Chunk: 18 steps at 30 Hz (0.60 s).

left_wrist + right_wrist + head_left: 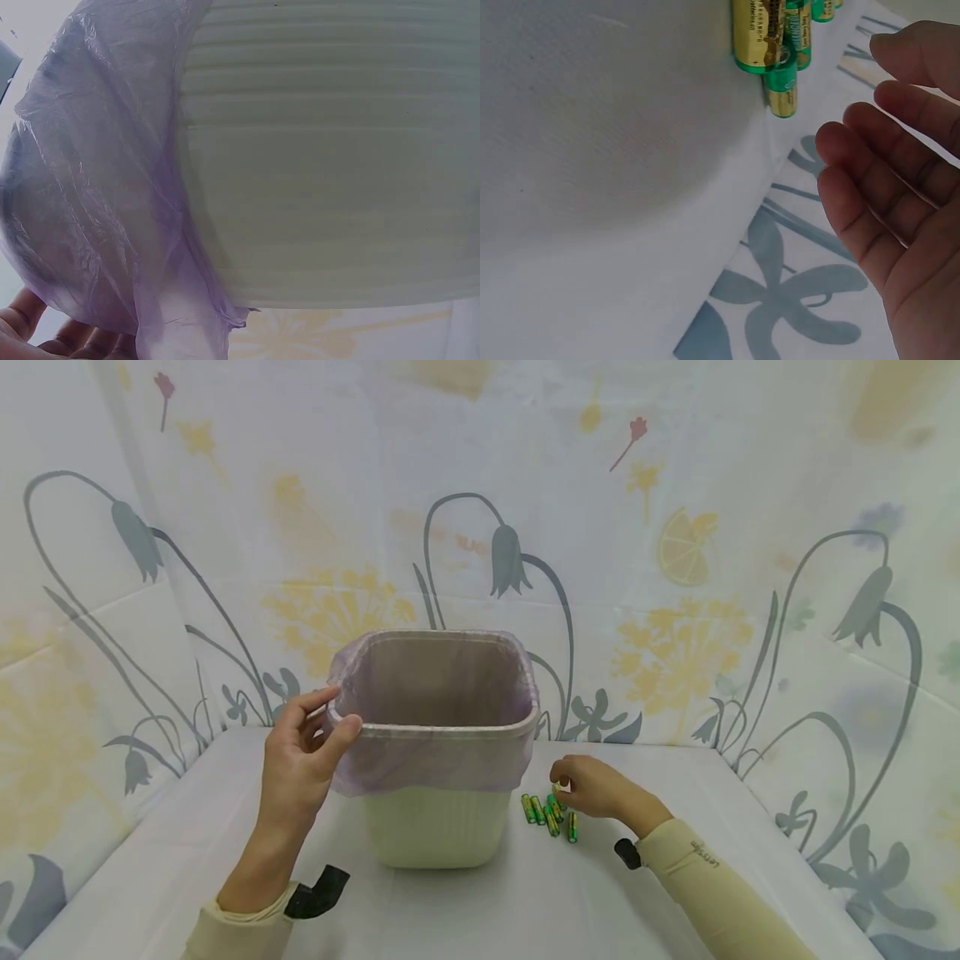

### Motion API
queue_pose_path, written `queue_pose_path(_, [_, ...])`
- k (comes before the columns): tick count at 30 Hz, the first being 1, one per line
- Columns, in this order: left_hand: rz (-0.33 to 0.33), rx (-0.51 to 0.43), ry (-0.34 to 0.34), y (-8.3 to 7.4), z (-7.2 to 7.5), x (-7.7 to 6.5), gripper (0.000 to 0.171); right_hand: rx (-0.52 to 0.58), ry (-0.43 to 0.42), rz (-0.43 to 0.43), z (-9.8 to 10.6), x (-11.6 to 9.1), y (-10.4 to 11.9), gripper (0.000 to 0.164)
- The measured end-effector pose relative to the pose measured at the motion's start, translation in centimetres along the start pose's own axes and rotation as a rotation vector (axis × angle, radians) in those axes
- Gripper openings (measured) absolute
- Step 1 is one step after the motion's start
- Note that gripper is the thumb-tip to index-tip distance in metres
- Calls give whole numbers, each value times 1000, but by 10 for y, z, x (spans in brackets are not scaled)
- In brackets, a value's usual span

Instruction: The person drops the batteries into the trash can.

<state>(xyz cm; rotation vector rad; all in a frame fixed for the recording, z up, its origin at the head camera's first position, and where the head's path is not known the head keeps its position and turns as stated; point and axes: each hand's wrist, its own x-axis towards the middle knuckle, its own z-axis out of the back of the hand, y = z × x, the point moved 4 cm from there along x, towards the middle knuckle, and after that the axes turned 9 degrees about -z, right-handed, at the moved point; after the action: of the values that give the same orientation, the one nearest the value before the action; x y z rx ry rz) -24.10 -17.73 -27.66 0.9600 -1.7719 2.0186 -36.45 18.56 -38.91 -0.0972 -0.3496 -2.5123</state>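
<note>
A pale green trash bin (442, 831) stands upright, with a thin purple trash bag (442, 760) folded over its rim. My left hand (300, 760) holds the bin's left rim through the bag, thumb at the near corner and fingers along the side. The left wrist view shows those fingertips (71, 334) against the crinkled bag. Right of the bin lie several green and gold batteries (552, 827). Just above the far end of this group is my right hand (600, 787). In the right wrist view its fingers are loosely bent, apart from the batteries (759, 34), with nothing in them.
A white cloth (630, 910) covers the table. Behind and at both sides hangs a white curtain (600, 652) printed with grey and yellow flowers. A black strap (318, 893) sits at the left wrist and another black piece (627, 853) at the right.
</note>
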Motion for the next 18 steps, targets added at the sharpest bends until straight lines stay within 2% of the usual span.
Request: queue_pose_path(18, [1, 1, 10, -1, 0, -1, 44, 21, 87, -106, -23, 0, -18, 13])
